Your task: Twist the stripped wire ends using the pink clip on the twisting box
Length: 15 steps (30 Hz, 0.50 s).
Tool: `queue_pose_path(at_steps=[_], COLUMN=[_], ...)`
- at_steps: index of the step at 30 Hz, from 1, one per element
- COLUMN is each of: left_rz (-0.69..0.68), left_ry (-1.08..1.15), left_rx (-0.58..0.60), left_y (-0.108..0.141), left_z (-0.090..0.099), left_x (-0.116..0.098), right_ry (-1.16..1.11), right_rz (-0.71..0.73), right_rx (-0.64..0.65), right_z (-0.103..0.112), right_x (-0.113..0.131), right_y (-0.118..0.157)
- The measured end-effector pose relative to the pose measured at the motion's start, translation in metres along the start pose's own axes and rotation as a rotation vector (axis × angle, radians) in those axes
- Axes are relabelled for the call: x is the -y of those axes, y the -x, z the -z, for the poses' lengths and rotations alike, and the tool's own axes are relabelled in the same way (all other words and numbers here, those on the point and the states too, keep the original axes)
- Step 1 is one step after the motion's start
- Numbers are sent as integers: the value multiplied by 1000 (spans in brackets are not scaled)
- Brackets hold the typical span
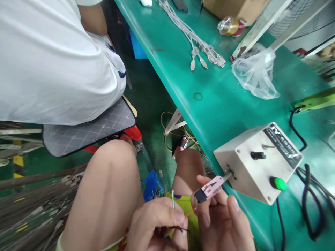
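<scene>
My left hand (159, 223) is closed around several thin wires at the bottom of the head view. An orange wire (190, 213) sticks out to the right from the fingers, below it a dark wire (180, 228), and a pale wire (173, 199) points up. My right hand (220, 219) is palm up with its fingers apart, under and behind a pink and black wire-twisting head (209, 190). That head sits on the metal shaft of a white control box (256, 164) with a black knob and a green button. The orange wire's end is close to my right fingers.
The green table (183, 94) bears grey USB cables (199, 42), a clear plastic bag (256, 71), a bottle (231, 27) and a cardboard box (235, 8). Black cords (311, 205) lie right of the control box. A person in a white shirt (57, 62) sits at left, near hanging cables (39, 209).
</scene>
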<state>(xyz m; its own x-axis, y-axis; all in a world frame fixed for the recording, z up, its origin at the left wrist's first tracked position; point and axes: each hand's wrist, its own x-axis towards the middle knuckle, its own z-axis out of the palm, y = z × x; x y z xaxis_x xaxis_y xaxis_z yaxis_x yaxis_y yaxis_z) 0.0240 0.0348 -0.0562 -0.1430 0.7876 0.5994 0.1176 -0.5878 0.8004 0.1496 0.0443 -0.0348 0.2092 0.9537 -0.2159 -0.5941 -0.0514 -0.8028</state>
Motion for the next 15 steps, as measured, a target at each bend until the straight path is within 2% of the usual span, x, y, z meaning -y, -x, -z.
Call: queue_pose_path(at_steps=[5, 10, 15], left_rz=[3, -8, 8], left_ry=[-43, -3, 7], left_rx=[-79, 50, 38], left_y=[-8, -4, -5], left_z=[-9, -2, -2], left_x=[-2, 6, 7], right_ry=[-37, -64, -143], right_rz=[-144, -208, -286], right_rx=[51, 55, 76], right_z=[-4, -2, 20], right_x=[12, 6, -9], right_y=[-3, -2, 2])
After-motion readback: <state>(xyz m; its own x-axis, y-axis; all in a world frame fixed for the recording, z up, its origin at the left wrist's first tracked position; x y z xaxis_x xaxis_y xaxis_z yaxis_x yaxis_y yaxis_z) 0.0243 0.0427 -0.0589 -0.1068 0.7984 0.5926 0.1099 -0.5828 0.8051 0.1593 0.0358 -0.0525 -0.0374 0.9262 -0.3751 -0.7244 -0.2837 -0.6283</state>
